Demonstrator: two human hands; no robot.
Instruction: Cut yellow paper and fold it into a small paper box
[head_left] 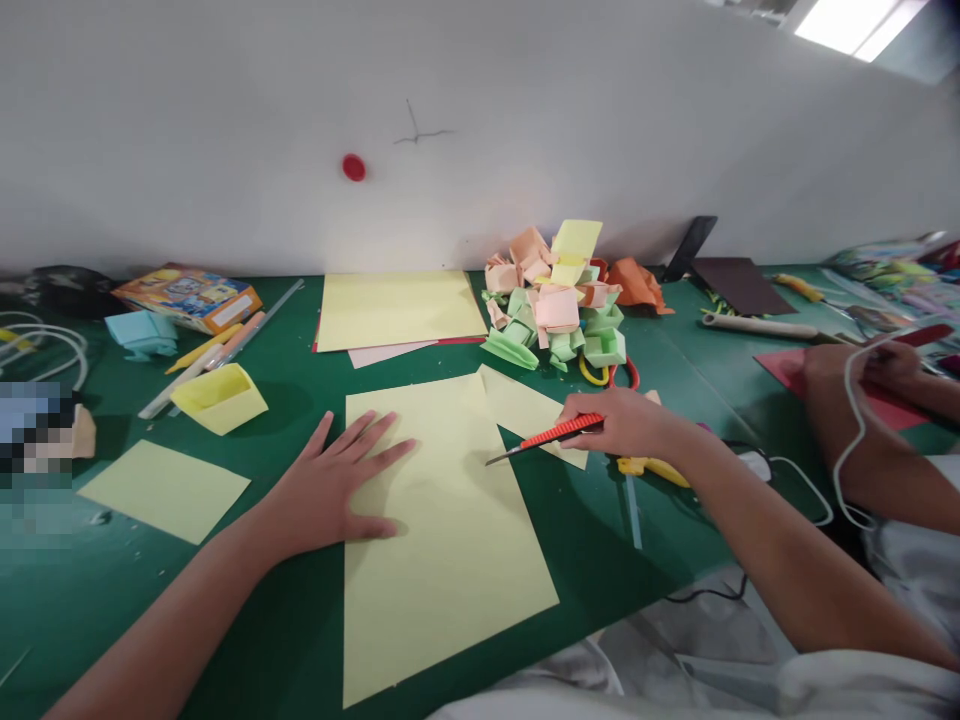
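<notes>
A large pale yellow sheet (pixel 442 540) lies on the green mat (pixel 300 400) in front of me. My left hand (pixel 337 485) rests flat on the sheet's left edge with the fingers spread. My right hand (pixel 626 420) is closed on a red-handled utility knife (pixel 547 437), whose blade tip touches the sheet's right side. A smaller yellow piece (pixel 525 410) lies under the knife, beside the big sheet's upper right corner.
A pile of folded pink, green and yellow paper shapes (pixel 559 300) sits behind, by a yellow sheet stack (pixel 397 310). A yellow paper box (pixel 217 398), a yellow square (pixel 163 490), pens and an orange box (pixel 187 295) lie left. Another person's arm (pixel 862 440) works at right.
</notes>
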